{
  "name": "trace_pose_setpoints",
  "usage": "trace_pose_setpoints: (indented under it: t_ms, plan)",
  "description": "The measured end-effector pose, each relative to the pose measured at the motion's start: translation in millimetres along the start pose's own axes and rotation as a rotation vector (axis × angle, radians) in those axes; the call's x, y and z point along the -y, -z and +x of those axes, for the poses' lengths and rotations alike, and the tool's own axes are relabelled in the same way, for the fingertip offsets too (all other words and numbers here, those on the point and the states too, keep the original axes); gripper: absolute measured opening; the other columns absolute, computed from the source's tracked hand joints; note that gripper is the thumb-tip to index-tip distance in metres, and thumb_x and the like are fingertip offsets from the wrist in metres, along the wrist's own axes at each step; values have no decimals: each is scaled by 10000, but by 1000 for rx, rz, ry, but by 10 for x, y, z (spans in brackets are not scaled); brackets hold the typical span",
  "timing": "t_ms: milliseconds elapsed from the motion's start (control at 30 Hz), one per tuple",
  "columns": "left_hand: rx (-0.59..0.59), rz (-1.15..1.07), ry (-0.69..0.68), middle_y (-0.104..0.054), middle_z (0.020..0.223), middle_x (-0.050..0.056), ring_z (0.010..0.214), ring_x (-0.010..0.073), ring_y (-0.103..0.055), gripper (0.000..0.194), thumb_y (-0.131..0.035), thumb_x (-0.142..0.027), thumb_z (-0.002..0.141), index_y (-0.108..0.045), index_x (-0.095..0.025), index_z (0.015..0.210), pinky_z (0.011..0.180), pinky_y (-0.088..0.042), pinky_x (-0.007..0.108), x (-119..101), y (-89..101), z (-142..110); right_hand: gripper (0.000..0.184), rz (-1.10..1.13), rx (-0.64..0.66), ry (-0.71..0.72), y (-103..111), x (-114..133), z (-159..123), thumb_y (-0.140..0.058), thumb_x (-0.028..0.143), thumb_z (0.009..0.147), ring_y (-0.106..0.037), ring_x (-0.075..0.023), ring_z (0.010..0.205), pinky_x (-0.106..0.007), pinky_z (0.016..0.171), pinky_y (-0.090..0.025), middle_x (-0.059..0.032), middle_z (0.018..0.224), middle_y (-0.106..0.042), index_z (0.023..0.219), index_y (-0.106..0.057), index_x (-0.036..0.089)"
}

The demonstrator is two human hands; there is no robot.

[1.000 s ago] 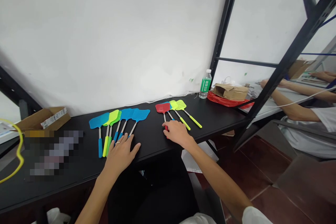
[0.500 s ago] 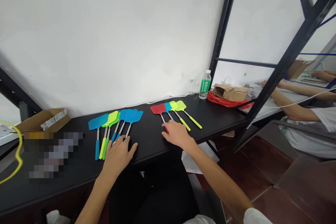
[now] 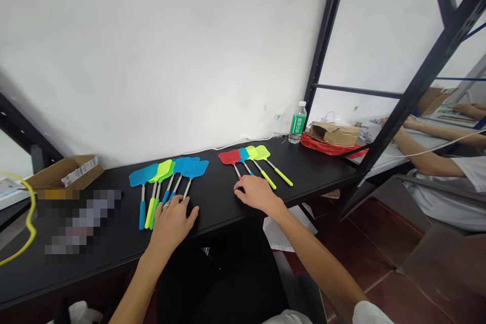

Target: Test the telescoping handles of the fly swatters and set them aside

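Observation:
Fly swatters lie in two fanned groups on the black table. My left hand (image 3: 173, 221) rests palm down at the left group, thumb spread, fingertips over the handles of the blue swatters (image 3: 195, 168). Beside it lie a green swatter (image 3: 152, 219), a yellow swatter (image 3: 150, 213) and another blue swatter (image 3: 142, 214). My right hand (image 3: 258, 193) is closed over the red swatter's (image 3: 230, 157) handle, which it hides. Just behind that hand are a blue swatter (image 3: 243, 155) and two yellow swatters (image 3: 268, 179) (image 3: 284, 177).
A water bottle (image 3: 297, 122) stands at the back right, near a torn cardboard box (image 3: 334, 133) on red plastic (image 3: 322, 146). An open carton (image 3: 61, 174) sits far left, by a yellow loop (image 3: 30, 217). Black rack posts (image 3: 408, 93) rise at right; a co-worker's arm (image 3: 425, 154) shows beyond.
My right hand has closed further over the red swatter's handle, covering the red part that showed before. My left hand has barely moved. The view has shifted slightly.

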State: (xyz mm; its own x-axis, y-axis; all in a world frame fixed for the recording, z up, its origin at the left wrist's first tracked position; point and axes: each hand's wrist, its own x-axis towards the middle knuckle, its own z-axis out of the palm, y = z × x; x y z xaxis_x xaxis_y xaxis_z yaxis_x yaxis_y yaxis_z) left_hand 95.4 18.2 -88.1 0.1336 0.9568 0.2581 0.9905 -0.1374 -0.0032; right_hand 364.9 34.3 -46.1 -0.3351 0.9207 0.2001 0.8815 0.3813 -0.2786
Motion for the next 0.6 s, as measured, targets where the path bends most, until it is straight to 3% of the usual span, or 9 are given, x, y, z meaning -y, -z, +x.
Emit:
trace_pose_setpoints:
  t_ms: [300,600]
  plan:
    - [-18,11,-9,-609,1305,191,1147,380,-595,548,-370,-450,946,-677,-119,1257,1039,-385,553,17,-13,13,316,55,-12,37,92,8,-23,-527,400,930,-640,-228,1064,-307,839,-452,-51,1155,-698,1148,-711,265]
    - [-88,-24,-25,-672,1221,129,1020,309,-651,463,-354,-202,906,-735,-167,1166,965,-458,459,28,5,38,279,53,-27,-34,209,-129,-14,-549,397,921,-657,-212,1003,-278,742,-424,-26,1050,-730,1124,-705,286]
